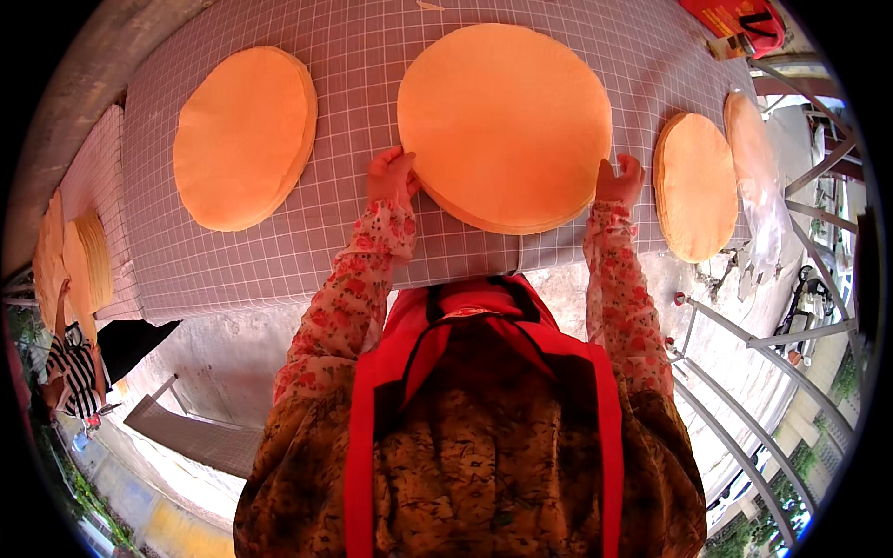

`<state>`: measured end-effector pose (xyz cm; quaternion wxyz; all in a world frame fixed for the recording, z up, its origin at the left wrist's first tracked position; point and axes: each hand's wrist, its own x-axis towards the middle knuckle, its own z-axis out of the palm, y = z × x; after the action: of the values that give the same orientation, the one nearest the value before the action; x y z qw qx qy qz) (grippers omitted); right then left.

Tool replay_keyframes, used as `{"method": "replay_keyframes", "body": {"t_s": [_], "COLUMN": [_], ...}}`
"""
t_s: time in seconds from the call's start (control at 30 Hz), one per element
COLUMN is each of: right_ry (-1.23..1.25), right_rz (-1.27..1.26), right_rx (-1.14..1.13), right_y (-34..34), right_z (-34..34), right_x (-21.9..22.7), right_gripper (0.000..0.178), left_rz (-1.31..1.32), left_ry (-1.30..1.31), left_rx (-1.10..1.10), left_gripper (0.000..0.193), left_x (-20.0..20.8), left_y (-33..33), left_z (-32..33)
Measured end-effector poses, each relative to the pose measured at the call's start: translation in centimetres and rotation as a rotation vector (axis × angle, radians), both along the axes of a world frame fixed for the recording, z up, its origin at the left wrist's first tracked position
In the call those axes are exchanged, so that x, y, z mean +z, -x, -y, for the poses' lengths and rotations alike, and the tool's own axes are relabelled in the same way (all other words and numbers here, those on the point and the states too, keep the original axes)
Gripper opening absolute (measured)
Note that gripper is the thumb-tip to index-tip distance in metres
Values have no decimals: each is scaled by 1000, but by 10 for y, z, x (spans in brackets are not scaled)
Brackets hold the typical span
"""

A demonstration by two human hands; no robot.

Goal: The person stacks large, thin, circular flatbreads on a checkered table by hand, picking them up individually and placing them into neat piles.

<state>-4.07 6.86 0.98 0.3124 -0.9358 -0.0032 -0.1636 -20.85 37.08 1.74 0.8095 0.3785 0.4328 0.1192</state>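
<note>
A thick stack of large round pale sheets [507, 126] lies on the checked tablecloth in front of me; the sheets look thin and floppy, and their layered edge shows at the lower side. My left hand [393, 175] presses bent fingers against its lower left edge. At its right edge, my right hand [621, 180] touches the sheets with the thumb, fingers curled. Floral sleeves cover both forearms. To the left lies another stack of round sheets [244, 139]; a further stack [696, 188] sits right of my right hand.
A plastic-wrapped stack [752, 139] rests at the table's right end, with a red package [744, 23] beyond. Grey metal rails [763, 344] stand at right. At far left, a person in stripes [74, 372] reaches toward more stacked sheets [88, 265]. A low bench [191, 432] stands behind left.
</note>
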Motion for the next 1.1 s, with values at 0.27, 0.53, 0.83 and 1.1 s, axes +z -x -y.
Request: {"method": "replay_keyframes", "body": {"t_s": [0.27,0.53,0.83,1.1], "right_ry": [-116,-45,-291,-71], "right_rz": [-56,-105,-582,-227], "right_rx": [828,1012,917,990], "right_y": [105,121,97,111], "right_z": [-91,-109,-108,-116], "right_x": [52,47,29,21], "right_gripper": [24,27,15,18], "left_rz": [85,305,374,69], "left_ry": [349,451,503,244], "left_rx": [-466,-345,-338,-356], "left_gripper": [40,41,37,37], "left_x": [-2,-12,-40,-18], "left_y": [30,40,38,30], "left_z": [1,28,37,45]}}
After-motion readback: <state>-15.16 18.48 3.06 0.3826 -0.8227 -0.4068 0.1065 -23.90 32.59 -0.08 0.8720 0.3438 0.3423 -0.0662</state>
